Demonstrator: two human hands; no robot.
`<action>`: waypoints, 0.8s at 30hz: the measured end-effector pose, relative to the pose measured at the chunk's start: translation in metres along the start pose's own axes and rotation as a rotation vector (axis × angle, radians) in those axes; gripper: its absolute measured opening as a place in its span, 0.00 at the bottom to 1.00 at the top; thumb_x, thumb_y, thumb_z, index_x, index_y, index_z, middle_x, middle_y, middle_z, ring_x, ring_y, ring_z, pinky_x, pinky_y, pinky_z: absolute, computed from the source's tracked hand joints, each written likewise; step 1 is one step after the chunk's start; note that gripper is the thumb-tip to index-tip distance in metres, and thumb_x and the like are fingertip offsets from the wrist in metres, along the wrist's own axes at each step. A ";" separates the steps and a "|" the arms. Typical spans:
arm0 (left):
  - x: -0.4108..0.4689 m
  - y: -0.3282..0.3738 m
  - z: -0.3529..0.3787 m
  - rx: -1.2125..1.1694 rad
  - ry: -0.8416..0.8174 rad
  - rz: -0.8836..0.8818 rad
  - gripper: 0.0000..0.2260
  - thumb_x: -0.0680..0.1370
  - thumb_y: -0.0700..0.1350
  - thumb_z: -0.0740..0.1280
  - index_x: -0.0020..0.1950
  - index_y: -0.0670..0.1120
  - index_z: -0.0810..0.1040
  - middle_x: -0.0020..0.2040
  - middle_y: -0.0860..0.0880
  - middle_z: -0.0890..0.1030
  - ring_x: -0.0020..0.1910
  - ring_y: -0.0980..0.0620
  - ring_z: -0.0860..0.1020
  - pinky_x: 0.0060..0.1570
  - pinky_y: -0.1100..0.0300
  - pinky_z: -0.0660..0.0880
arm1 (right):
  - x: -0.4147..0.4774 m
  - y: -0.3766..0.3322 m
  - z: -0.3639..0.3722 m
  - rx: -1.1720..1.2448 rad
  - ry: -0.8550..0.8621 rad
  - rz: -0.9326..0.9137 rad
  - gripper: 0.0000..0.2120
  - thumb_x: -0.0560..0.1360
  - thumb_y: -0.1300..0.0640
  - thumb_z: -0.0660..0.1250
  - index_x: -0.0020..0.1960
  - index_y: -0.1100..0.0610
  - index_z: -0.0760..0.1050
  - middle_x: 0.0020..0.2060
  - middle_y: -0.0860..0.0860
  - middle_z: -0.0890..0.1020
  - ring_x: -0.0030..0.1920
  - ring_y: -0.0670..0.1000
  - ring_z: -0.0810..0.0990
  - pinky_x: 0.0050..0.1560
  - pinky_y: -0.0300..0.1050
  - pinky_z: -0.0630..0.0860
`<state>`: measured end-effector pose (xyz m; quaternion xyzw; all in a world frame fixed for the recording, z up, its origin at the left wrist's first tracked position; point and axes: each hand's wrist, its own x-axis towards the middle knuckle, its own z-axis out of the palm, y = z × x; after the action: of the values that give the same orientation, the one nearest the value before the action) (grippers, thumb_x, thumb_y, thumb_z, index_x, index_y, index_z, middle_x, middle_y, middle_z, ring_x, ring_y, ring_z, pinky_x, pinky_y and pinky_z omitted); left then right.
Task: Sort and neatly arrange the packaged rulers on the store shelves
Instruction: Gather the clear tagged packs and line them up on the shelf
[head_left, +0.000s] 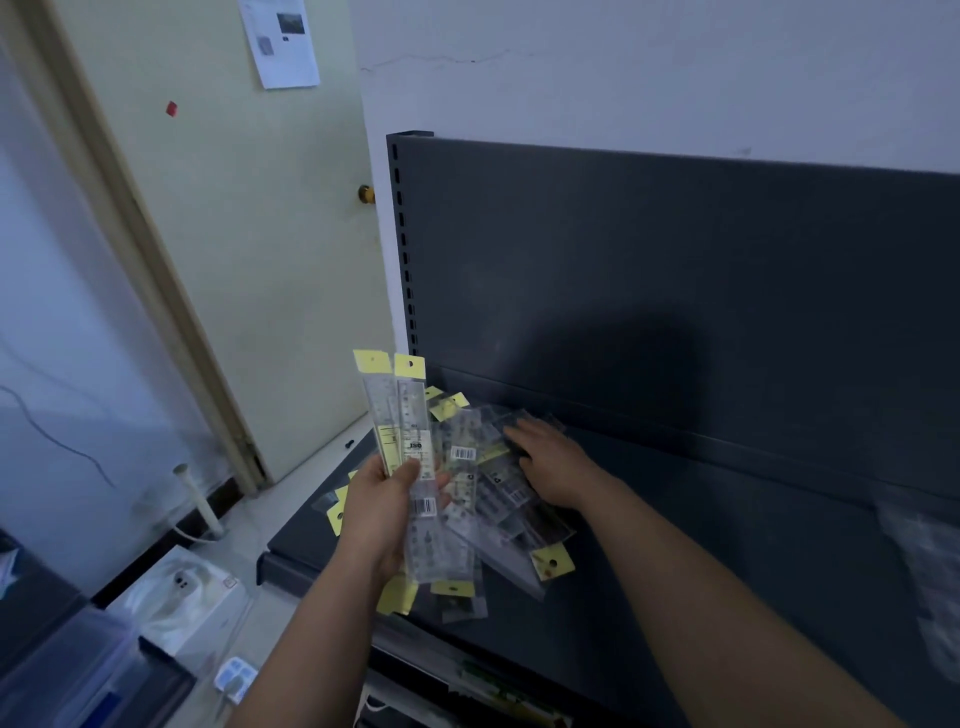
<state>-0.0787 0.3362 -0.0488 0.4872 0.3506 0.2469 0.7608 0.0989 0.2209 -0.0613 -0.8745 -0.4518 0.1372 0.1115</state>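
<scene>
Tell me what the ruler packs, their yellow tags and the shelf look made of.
Ruler packs: clear glossy plastic sleeves, likely; the rulers show through and they catch light.
Yellow tags: matte card or paper, it seems, each with a punched hole.
Shelf: probably painted metal, dark grey, matte, with a slotted upright.

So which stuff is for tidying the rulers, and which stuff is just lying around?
For the job: the held rulers in the left hand, the ruler pile under the right hand, the dark shelf.

Just lying about: the door, the paper notice on it, the doorknob, the white box lower left.
</scene>
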 end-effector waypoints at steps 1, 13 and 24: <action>0.000 0.000 -0.001 0.001 0.006 -0.002 0.10 0.82 0.37 0.59 0.61 0.41 0.75 0.50 0.38 0.83 0.43 0.45 0.85 0.43 0.49 0.81 | -0.001 0.002 0.001 -0.023 0.000 -0.005 0.24 0.82 0.59 0.52 0.78 0.51 0.53 0.78 0.50 0.53 0.76 0.53 0.53 0.74 0.50 0.55; -0.001 -0.001 0.003 -0.025 0.012 -0.043 0.07 0.82 0.37 0.58 0.57 0.38 0.73 0.41 0.39 0.82 0.36 0.44 0.80 0.36 0.51 0.79 | 0.011 -0.020 -0.005 -0.152 0.026 -0.207 0.36 0.73 0.72 0.57 0.76 0.48 0.57 0.78 0.49 0.54 0.77 0.51 0.49 0.76 0.50 0.48; 0.003 -0.006 0.019 0.049 -0.003 -0.054 0.06 0.83 0.37 0.58 0.54 0.42 0.75 0.46 0.41 0.83 0.40 0.48 0.84 0.34 0.53 0.81 | -0.021 0.028 -0.025 -0.336 -0.001 -0.033 0.10 0.76 0.53 0.63 0.57 0.53 0.75 0.61 0.52 0.72 0.61 0.54 0.71 0.63 0.47 0.66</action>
<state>-0.0616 0.3253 -0.0500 0.4963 0.3682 0.2168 0.7557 0.1174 0.1860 -0.0440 -0.8733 -0.4825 0.0583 -0.0340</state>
